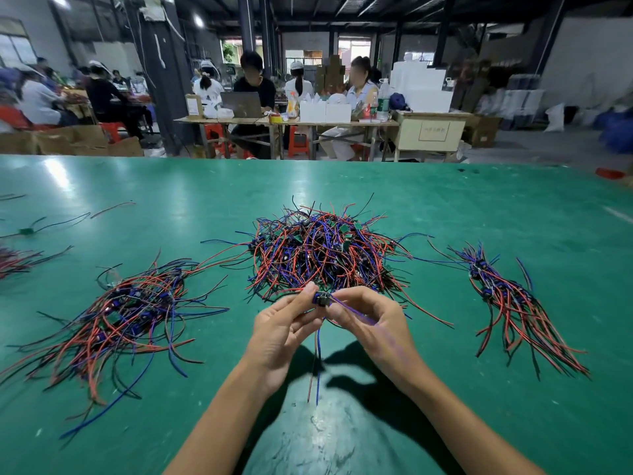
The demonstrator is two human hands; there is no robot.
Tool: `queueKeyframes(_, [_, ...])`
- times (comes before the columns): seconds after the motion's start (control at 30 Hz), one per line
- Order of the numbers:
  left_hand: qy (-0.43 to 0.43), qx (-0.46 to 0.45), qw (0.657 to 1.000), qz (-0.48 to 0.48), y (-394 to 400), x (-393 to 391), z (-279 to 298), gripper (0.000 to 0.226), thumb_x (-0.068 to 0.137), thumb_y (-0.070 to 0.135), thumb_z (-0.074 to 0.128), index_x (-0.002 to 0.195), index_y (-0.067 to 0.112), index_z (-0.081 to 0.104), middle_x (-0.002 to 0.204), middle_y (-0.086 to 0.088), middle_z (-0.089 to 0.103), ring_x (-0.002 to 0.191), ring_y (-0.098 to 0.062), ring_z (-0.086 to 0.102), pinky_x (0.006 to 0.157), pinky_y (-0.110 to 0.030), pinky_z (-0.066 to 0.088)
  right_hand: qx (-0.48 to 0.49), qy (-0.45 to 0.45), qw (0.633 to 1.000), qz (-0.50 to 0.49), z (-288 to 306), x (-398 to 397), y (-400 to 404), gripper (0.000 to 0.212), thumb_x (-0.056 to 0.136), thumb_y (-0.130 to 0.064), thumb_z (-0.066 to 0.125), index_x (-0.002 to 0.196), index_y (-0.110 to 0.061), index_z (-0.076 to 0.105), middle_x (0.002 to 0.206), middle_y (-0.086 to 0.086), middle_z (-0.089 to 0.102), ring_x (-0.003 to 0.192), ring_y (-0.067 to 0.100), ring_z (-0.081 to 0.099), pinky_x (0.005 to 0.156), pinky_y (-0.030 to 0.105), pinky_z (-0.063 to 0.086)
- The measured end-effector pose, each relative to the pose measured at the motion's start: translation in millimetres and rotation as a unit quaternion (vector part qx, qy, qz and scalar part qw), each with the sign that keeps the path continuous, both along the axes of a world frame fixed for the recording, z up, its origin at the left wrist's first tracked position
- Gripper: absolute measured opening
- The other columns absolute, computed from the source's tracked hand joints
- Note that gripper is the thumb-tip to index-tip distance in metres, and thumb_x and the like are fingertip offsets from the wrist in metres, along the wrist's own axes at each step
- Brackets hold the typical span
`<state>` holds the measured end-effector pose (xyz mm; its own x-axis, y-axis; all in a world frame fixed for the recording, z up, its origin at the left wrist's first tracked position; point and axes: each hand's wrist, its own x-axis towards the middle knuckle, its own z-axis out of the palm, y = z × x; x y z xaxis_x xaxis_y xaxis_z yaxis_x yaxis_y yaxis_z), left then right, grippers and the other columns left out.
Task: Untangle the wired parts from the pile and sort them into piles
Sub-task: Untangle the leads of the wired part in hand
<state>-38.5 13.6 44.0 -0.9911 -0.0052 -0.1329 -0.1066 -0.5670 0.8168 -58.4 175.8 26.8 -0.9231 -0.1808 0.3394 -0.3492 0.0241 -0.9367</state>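
Hidden and cut off

The small black wired part (322,299) sits half covered by pinching fingers (310,292); a red-and-black wire bundle (15,260) runs off the left edge.

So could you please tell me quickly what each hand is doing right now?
Left hand: pinches the small wired part.
Right hand: holds the same part, pinching its blue wire.

Tangled pile (322,252) centre — sorted piles (130,310) left, right.

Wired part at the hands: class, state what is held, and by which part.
Both hands hold one wired part: left hand pinches its small dark body, right hand pinches its blue wire.
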Motion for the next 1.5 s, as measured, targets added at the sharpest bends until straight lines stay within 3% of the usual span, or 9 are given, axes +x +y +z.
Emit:
queueKeyframes(0.13, [0.0, -0.019, 1.0, 0.0, 2.5, -0.5, -3.1, 0.017, 0.065, 0.029, 0.084, 0.076, 0.015, 0.081, 0.083, -0.012, 0.076, 0.066, -0.013, 0.074, 0.058, -0.018, 0.057, -0.075, -0.055, 0.996, -0.017, 2.6, 1.2, -2.9, 0.017, 0.083, -0.036, 0.075, 0.087, -0.02, 0.077, 0.078, 0.003, 0.077, 0.063, 0.004, 0.063, 0.059, 0.013, 0.046])
queueKeyframes(0.67, [-0.001, -0.033, 0.991, 0.127, -0.4, -5.9, -4.6, 0.021, 0.066, 0.031, 0.081, 0.076, 0.013, 0.079, 0.082, -0.007, 0.078, 0.052, -0.007, 0.065, 0.055, -0.018, 0.055, -0.195, -0.203, 0.956, -0.078, 16.1, -10.4, 10.7, 0.017, 0.097, -0.027, 0.065, 0.091, -0.011, 0.064, 0.088, 0.016, 0.078, 0.072, 0.021, 0.075, 0.052, 0.024, 0.056])
queueKeyframes(0.77, [-0.012, -0.043, 0.988, 0.149, -7.2, -6.3, -4.2, 0.037, 0.067, 0.042, 0.079, 0.091, 0.016, 0.073, 0.085, -0.003, 0.078, 0.047, -0.008, 0.063, 0.049, -0.019, 0.052, -0.263, -0.25, 0.932, -0.006, 22.3, -12.2, 18.3, 0.018, 0.102, -0.022, 0.056, 0.103, -0.004, 0.059, 0.097, 0.022, 0.076, 0.084, 0.026, 0.077, 0.06, 0.026, 0.06])
queueKeyframes(0.87, [-0.042, -0.05, 0.986, 0.154, -19.1, -6.3, -4.0, 0.047, 0.085, 0.062, 0.061, 0.08, 0.016, 0.069, 0.067, 0.0, 0.071, 0.044, -0.015, 0.06, 0.056, -0.028, 0.047, -0.288, -0.295, 0.911, 0.024, 28.0, -13.5, 29.0, 0.02, 0.1, -0.02, 0.057, 0.097, 0.0, 0.063, 0.083, 0.016, 0.076, 0.071, 0.017, 0.075, 0.059, 0.022, 0.059])
queueKeyframes(0.97, [-0.045, -0.028, 0.989, 0.141, -26.0, -7.2, -2.7, 0.062, 0.095, 0.062, 0.045, 0.064, 0.011, 0.062, 0.049, -0.002, 0.051, 0.038, -0.021, 0.05, 0.047, -0.027, 0.046, -0.226, -0.323, 0.918, 0.051, 32.0, -14.9, 38.5, 0.022, 0.086, -0.029, 0.071, 0.091, -0.007, 0.067, 0.072, 0.007, 0.071, 0.057, 0.01, 0.067, 0.052, 0.02, 0.057])
queueKeyframes(1.03, [-0.026, -0.11, 0.989, 0.1, -23.5, -8.1, -2.7, 0.054, 0.091, 0.056, 0.055, 0.065, 0.011, 0.069, 0.051, -0.003, 0.054, 0.039, -0.02, 0.052, 0.041, -0.027, 0.047, -0.136, -0.317, 0.937, 0.058, 31.2, -15.6, 41.9, 0.031, 0.078, -0.037, 0.075, 0.093, -0.012, 0.066, 0.077, 0.007, 0.073, 0.054, 0.012, 0.064, 0.048, 0.023, 0.054])
queueKeyframes(1.13, [0.005, -0.207, 0.978, -0.029, -9.4, -5.7, -3.0, 0.047, 0.084, 0.057, 0.06, 0.092, 0.015, 0.081, 0.085, -0.01, 0.077, 0.07, -0.027, 0.075, 0.059, -0.029, 0.06, -0.038, -0.303, 0.949, 0.075, 27.0, -14.2, 41.1, 0.032, 0.076, -0.041, 0.082, 0.09, -0.015, 0.068, 0.083, 0.014, 0.075, 0.053, 0.018, 0.064, 0.048, 0.025, 0.054])
queueKeyframes(1.27, [0.028, -0.204, 0.967, -0.148, 4.6, 2.2, -8.1, 0.048, 0.084, 0.051, 0.067, 0.116, 0.015, 0.075, 0.107, -0.02, 0.075, 0.098, -0.035, 0.074, 0.077, -0.031, 0.061, 0.029, -0.225, 0.971, 0.077, 18.1, -10.4, 34.6, 0.024, 0.079, -0.041, 0.083, 0.083, -0.018, 0.08, 0.076, 0.002, 0.07, 0.05, 0.011, 0.06, 0.047, 0.021, 0.049])
queueKeyframes(1.5, [0.035, -0.159, 0.969, -0.187, 3.1, -0.2, -15.4, 0.034, 0.089, 0.019, 0.071, 0.121, 0.008, 0.071, 0.116, -0.021, 0.072, 0.081, -0.02, 0.07, 0.077, -0.028, 0.058, 0.067, -0.124, 0.99, 0.023, 15.5, -7.8, 29.1, 0.025, 0.087, -0.041, 0.075, 0.092, -0.017, 0.08, 0.085, 0.001, 0.073, 0.063, 0.005, 0.054, 0.055, 0.017, 0.039])
